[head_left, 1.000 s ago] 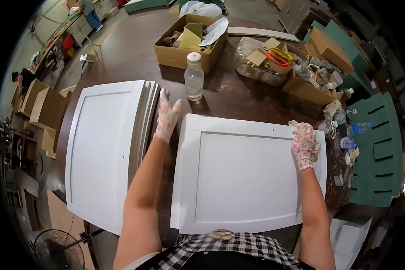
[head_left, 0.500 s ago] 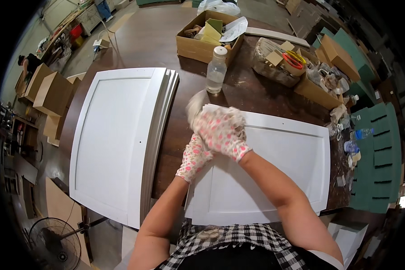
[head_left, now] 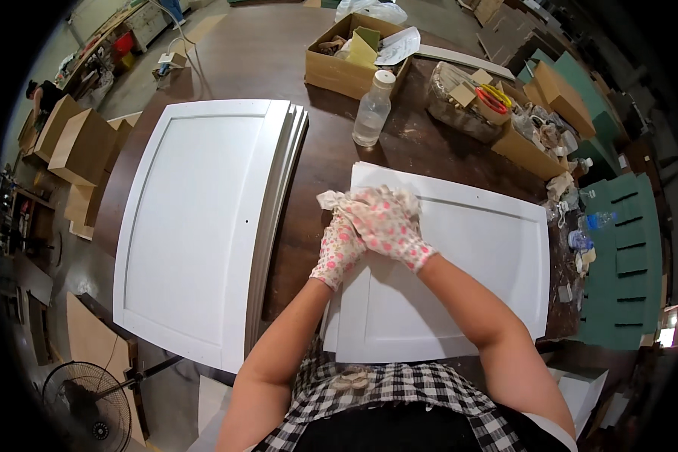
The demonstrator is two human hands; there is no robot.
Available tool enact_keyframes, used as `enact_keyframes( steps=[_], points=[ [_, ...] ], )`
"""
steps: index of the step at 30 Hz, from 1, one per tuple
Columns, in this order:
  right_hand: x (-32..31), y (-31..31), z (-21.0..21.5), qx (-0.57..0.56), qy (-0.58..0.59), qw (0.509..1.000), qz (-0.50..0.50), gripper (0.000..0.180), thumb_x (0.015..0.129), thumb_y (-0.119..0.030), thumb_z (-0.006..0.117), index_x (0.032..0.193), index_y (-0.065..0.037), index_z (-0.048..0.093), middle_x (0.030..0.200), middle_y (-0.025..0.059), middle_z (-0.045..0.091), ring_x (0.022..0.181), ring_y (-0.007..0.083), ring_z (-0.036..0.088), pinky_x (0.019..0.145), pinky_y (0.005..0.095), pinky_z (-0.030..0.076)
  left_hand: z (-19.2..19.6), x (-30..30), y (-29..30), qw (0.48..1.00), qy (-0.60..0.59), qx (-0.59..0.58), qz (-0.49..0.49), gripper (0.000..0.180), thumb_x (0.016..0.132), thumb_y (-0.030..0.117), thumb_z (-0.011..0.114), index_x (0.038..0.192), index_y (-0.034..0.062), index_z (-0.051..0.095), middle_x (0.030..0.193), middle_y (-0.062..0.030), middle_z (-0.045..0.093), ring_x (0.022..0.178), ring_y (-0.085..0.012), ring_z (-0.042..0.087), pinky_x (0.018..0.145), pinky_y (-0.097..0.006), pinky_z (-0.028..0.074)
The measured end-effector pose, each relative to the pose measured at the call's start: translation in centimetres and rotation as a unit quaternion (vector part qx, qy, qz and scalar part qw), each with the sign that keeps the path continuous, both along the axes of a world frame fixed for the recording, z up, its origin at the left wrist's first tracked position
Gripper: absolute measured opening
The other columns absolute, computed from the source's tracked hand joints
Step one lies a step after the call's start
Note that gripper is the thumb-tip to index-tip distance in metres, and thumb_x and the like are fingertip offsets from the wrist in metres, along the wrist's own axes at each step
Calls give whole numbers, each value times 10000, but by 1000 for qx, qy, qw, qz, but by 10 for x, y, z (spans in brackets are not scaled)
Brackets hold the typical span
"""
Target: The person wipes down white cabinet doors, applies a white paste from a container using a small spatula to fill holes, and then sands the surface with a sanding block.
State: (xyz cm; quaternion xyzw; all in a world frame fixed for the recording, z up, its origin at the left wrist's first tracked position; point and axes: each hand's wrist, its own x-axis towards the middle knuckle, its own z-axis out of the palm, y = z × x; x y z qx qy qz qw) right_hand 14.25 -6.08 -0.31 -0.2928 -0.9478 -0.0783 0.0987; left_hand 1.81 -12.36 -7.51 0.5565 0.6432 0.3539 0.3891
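Both my hands, in white gloves with pink flowers, meet over the upper left corner of a white framed cabinet door panel (head_left: 459,264). My right hand (head_left: 384,226) lies across the fingers of my left hand (head_left: 340,242), covering part of them. The two are closed together around a pale, bunched cloth (head_left: 329,200), whose end sticks out at the left. Motion blurs the right fingers. Another white panel shows its edge beneath the one I work over. A clear bottle with a white cap (head_left: 373,109) stands just beyond the hands, partly filled with clear liquid.
At left lies a stack of white door panels (head_left: 188,226). A cardboard box (head_left: 335,74) of scraps stands at the back. Red-and-yellow scissors (head_left: 495,98) rest on a wrapped bundle (head_left: 452,105) to the right. A black fan (head_left: 87,403) is at lower left. A person works far left.
My joined hands have drawn slightly nearer to me, and the cloth has come down with them. The whole view has shifted a little; the panels appear in place.
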Motion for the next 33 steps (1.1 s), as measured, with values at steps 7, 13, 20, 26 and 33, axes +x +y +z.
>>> enact_keyframes(
  steps=[7, 13, 20, 26, 33],
  points=[
    [53, 29, 22, -321, 283, 884, -190, 238, 891, -239, 560, 1038, -86, 669, 1019, 100, 619, 936, 271, 602, 817, 390, 490, -33, -19, 25, 944, -313, 89, 47, 606, 966, 311, 510, 1453, 21, 297, 1384, -246, 451, 1276, -315, 467, 1048, -357, 369],
    [3, -43, 12, -168, 129, 973, -93, 290, 880, -225, 577, 1112, -70, 656, 1125, 105, 581, 1013, 292, 531, 876, 401, 436, -19, -44, 61, 961, -232, 140, -53, 539, 984, 219, 464, 1471, 55, 299, 1437, -165, 432, 1351, -255, 379, 1109, -316, 282],
    [18, -65, 3, -85, 52, 992, -81, 289, 872, -218, 569, 1137, -126, 641, 1170, 79, 562, 1021, 302, 497, 868, 430, 427, -10, -42, 64, 954, -279, 73, -82, 434, 982, 101, 493, 1413, 98, 446, 1308, -23, 560, 1195, -90, 483, 1009, -238, 384],
    [30, -84, -1, -68, 28, 996, -45, 387, 855, -262, 575, 1236, -203, 604, 1226, 50, 552, 1049, 294, 491, 879, 465, 399, 18, -38, 65, 989, 75, 108, -67, 449, 970, 392, 462, 1370, 189, 486, 1352, -74, 521, 1229, -291, 506, 1042, -387, 383],
    [73, -184, 6, -318, 75, 935, 135, 329, 740, -247, 639, 1058, -182, 694, 1104, 49, 610, 952, 268, 536, 872, 453, 418, 55, -21, 55, 961, 266, 52, -51, 608, 927, 480, 493, 1411, 122, 403, 1432, -95, 432, 1269, -312, 456, 1045, -429, 370]
  ],
)
